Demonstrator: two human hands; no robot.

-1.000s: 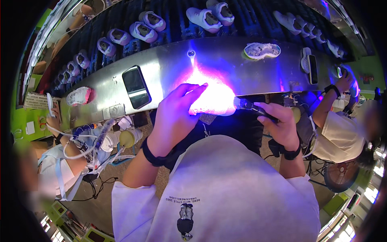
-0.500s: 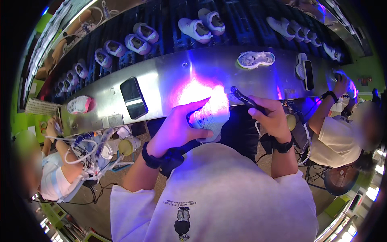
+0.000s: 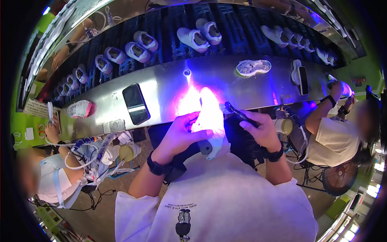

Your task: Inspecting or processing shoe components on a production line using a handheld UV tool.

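My left hand [image 3: 178, 134] is closed around a pale shoe upper [image 3: 217, 140], its thumb pressed across the side. The shoe is tilted with its heel toward my lap. Strong violet-white light washes out its far end at the bench edge, so detail there is lost. On the other side, my right hand [image 3: 263, 130] grips a black-handled brush [image 3: 241, 113]. The brush head points left, close beside the lit part of the shoe; whether it touches cannot be made out.
Ahead lies a metal bench [image 3: 163, 90] with a phone [image 3: 136, 103], a white sole [image 3: 253, 67] and a pink-edged sole [image 3: 78, 109]. Behind it, several pale shoes [image 3: 193, 39] stand on a dark roller conveyor [image 3: 236, 38]. Co-workers sit on both sides. A lidded pot [image 3: 130, 152] stands lower left.
The shoe has been turned in my left hand and sits lower, with its laces no longer facing up. My right hand has shifted slightly down and left with the brush.
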